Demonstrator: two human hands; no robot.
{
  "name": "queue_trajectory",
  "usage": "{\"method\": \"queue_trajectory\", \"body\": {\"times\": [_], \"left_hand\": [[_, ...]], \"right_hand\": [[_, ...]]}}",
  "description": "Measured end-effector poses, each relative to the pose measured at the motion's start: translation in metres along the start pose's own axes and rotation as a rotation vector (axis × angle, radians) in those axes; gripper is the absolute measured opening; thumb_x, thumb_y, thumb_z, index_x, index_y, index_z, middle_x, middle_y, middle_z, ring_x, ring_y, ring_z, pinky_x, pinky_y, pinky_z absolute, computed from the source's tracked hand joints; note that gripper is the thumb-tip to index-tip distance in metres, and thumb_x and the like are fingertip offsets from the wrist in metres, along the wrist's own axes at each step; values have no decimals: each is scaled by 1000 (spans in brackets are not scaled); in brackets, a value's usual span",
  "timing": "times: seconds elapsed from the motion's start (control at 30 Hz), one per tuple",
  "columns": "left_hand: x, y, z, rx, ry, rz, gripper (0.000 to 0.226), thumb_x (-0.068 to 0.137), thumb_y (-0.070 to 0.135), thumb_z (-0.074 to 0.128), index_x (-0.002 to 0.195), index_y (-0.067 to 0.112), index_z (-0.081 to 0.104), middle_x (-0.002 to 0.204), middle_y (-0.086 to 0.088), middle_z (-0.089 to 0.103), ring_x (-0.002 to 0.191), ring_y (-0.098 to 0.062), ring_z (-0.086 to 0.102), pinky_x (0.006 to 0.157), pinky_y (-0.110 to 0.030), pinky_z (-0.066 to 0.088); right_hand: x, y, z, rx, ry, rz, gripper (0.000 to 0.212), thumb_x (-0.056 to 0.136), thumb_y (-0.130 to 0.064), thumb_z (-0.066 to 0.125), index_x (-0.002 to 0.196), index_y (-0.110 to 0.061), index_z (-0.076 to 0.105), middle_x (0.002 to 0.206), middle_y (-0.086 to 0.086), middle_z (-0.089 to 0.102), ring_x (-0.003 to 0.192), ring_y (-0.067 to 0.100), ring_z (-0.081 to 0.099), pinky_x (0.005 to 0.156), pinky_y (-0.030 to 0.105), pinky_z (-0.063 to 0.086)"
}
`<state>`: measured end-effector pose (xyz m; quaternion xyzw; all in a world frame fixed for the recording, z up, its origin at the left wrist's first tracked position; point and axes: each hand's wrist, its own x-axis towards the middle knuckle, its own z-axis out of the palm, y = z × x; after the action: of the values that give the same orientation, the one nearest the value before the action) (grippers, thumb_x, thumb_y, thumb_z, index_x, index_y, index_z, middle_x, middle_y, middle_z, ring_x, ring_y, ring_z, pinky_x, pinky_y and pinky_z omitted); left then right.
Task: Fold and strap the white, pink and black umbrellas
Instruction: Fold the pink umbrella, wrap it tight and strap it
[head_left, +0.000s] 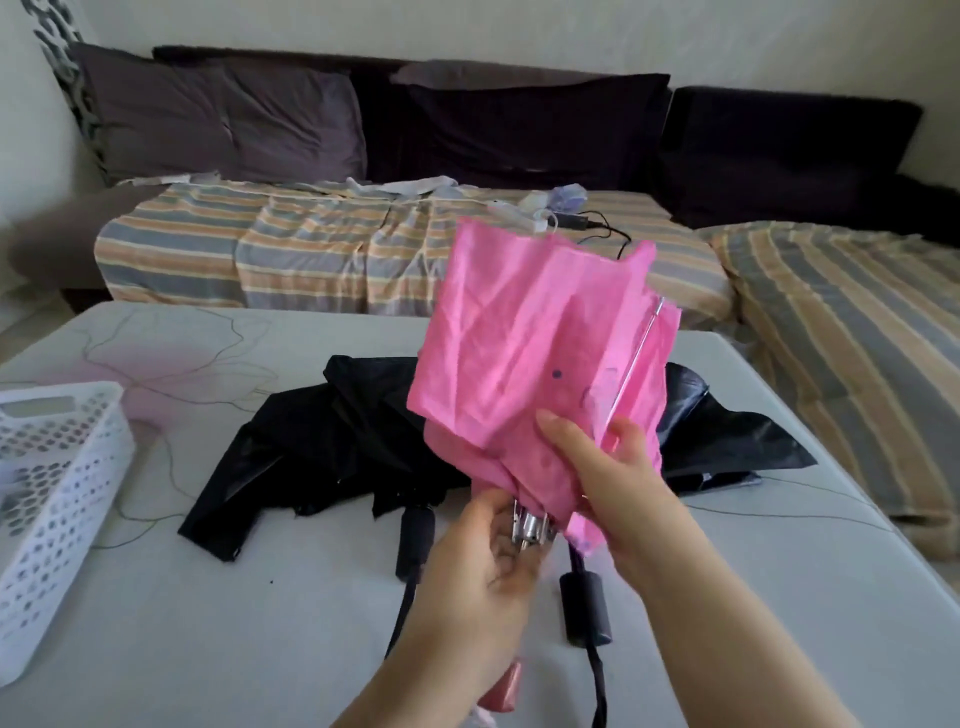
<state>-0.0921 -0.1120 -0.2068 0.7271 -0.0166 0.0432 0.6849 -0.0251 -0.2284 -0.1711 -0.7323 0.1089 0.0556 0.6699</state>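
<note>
Hands (483, 561) (613, 467) around pink umbrella (535, 332)

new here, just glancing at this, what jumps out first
The pink umbrella, held up mid-frame by both hands: the right hand grips its canopy, the left hand holds it near the metal hub. Behind it, black umbrellas sprawl on the table, with a white basket at the left edge.

You see the pink umbrella (535, 353) is thin, crinkly cloth with shiny metal ribs. The black umbrella (332, 441) is dark, slightly glossy cloth with a matt handle. The basket (57, 478) is white holey plastic. The counter (208, 623) looks smooth.
</note>
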Motion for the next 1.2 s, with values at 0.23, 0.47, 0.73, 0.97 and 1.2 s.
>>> {"method": "queue_trajectory", "body": {"times": [0.23, 0.47, 0.73, 0.97, 1.2], "left_hand": [[-7, -1, 10, -138, -168, -15, 36, 75, 22, 67, 108, 11, 57, 79, 8, 69, 73, -7, 67, 72, -23, 53], [-7, 2, 18, -165, -141, -112, 39, 68, 19, 66, 104, 14, 50, 89, -3, 73, 75, -20, 70, 70, -28, 50], [-13, 8, 17, -85, -140, -316, 19, 95, 29, 54, 111, 20, 54, 89, 8, 74, 64, -14, 68, 54, -21, 48], [-9, 16, 9, -74, -88, -203, 13, 95, 16, 53, 101, 16, 64, 54, 5, 65, 35, -10, 44, 39, -21, 36], [-6, 18, -2, -192, -29, -215, 18, 93, 8, 54, 86, 6, 70, 74, -7, 71, 38, -11, 33, 42, -20, 31]], "right_hand": [[4, 9, -3, 305, -85, -51, 83, 55, -19, 87, 128, -19, 48, 113, 8, 68, 97, 27, 70, 85, 47, 57], [-2, 11, -7, 487, -82, -109, 27, 85, 10, 62, 108, -3, 63, 96, 21, 72, 83, 34, 71, 71, 46, 60], [9, 20, -9, 478, -23, -160, 58, 78, -23, 77, 129, -14, 52, 118, 12, 67, 107, 33, 66, 94, 56, 50], [8, 20, 4, 376, -47, -168, 71, 67, -28, 76, 131, -14, 47, 120, 11, 65, 107, 26, 66, 93, 48, 53], [-8, 2, -14, 47, -165, -316, 103, 79, -29, 76, 139, -65, 0, 147, -17, 32, 131, 11, 44, 107, 45, 42]]}}
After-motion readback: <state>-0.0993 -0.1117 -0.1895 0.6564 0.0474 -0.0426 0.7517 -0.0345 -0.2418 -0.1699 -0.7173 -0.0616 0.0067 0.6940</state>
